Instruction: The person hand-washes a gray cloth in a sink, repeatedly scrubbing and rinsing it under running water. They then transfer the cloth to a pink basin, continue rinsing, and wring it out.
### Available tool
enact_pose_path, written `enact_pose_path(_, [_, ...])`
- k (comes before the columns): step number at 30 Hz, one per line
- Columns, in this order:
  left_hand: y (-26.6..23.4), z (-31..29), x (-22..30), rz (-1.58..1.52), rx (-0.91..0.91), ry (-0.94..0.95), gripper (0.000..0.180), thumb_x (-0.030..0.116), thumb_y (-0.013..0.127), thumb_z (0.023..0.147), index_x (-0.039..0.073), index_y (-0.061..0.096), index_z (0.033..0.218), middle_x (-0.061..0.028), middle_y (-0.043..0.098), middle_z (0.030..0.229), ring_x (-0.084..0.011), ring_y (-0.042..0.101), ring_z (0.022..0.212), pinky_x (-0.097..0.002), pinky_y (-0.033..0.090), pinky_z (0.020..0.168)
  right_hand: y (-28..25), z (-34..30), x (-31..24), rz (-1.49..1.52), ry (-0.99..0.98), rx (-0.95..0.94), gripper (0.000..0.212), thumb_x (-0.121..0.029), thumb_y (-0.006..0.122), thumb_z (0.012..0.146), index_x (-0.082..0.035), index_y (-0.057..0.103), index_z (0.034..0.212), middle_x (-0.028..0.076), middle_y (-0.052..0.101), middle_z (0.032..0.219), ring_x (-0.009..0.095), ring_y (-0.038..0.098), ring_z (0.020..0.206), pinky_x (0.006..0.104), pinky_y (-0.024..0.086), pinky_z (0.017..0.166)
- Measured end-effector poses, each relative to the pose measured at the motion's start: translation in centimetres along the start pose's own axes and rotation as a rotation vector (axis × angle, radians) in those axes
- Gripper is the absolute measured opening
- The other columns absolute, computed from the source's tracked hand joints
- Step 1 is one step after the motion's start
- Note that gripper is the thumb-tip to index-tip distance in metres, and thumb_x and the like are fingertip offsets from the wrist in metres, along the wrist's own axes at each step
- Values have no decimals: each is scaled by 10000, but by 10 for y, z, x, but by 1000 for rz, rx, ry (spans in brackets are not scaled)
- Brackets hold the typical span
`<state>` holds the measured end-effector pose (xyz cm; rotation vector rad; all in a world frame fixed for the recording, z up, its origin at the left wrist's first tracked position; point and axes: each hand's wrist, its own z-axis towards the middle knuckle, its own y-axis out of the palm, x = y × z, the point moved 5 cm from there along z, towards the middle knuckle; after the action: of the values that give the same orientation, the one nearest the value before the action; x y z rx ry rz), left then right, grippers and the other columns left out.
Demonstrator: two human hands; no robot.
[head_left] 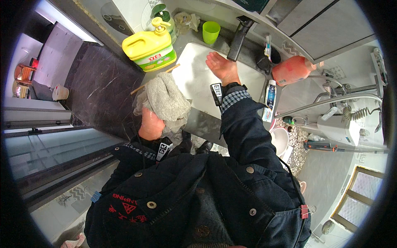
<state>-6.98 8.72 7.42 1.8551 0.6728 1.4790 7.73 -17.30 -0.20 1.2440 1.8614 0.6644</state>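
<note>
My left hand is closed around a grey cloth held over the near left corner of a white sink. My right hand is open, palm flat, inside the sink just below a black faucet. Nothing is in the right hand. A wooden stick lies along the sink's left edge, partly hidden by the cloth.
A yellow detergent jug and a green cup stand behind the sink. A red-orange bottle and a tube lie to the right. Dark marble counter on the left; shower fittings at right.
</note>
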Motion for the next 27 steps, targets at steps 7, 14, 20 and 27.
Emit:
enact_pose_path(7, [8,3,4,-60,-15,-26,453,337,463,947,64,430,1308,-87,531,1245,-236,542,1113,-407,458,937,-10,-10,50,-426,358,-32,616,-407,206,999,129,377,1249,289,460,1266,376,480,1159,450,385,998])
enact_pose_path(14, [14,0,9,-76,38,-11,462,336,448,953,47,427,1312,-100,531,1249,-245,537,1121,-409,454,941,-45,8,-27,132,-11,96,561,-344,188,992,114,509,953,255,589,1012,397,570,1002,476,486,894])
enact_pose_path(20, [8,5,4,-60,106,-35,448,321,448,953,40,428,1302,-119,535,1233,-263,539,1112,-425,457,934,-16,8,-1,62,100,-123,493,-317,252,1001,119,462,1100,285,552,1109,399,556,1041,482,461,927])
enact_pose_path(27, [3,4,6,-93,81,-16,431,321,443,955,64,425,1300,-102,529,1226,-261,539,1104,-431,450,938,-19,-15,-6,-154,84,-41,502,-321,271,998,125,415,1176,305,496,1207,420,512,1116,489,433,958])
